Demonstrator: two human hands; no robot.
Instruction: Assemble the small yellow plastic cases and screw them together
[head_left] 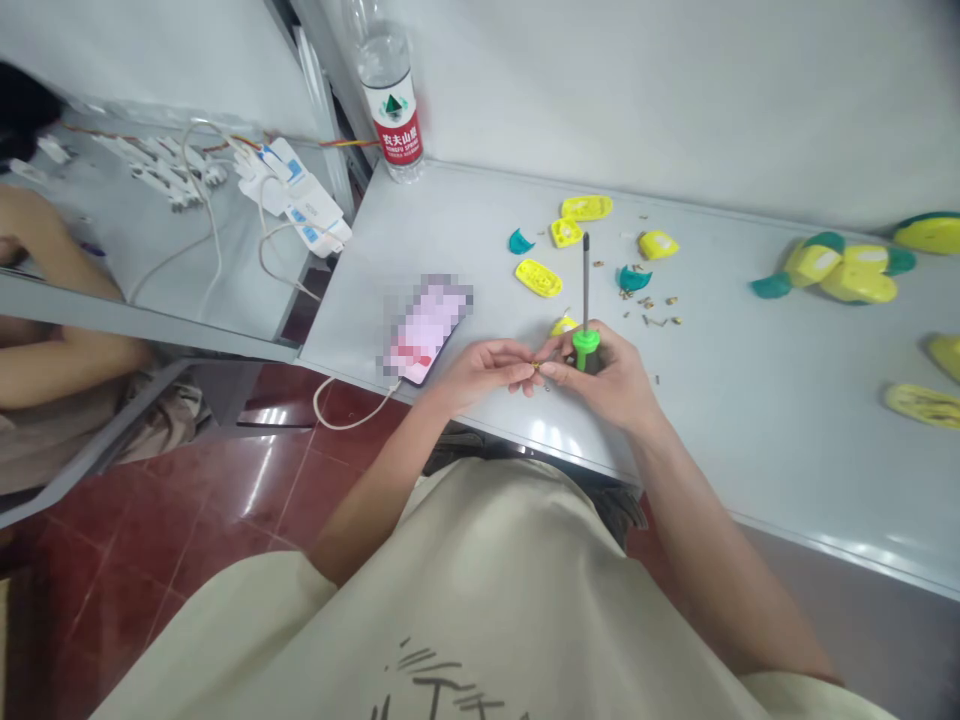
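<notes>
My left hand (499, 368) is closed in a pinch on a small brass-coloured piece (535, 366), too tiny to name surely. The thumb and fingertip of my right hand (611, 380) meet it from the other side. Tucked in that same right hand is a screwdriver (586, 300) with a bright green handle, its shaft pointing away from me. A yellow plastic part (562, 326) lies just beyond my fingertips, partly hidden. Farther back are yellow shell halves (538, 279), a yellow cap (658, 244), teal curved pieces (634, 279) and several small brass-coloured bits (648, 303).
A phone (431, 325) with a white cable lies left of my hands. A water bottle (397, 110) stands at the back left corner. Yellow and teal assemblies (840, 265) sit on the right of the grey table (750, 420). Another person's arm (67, 250) shows at far left.
</notes>
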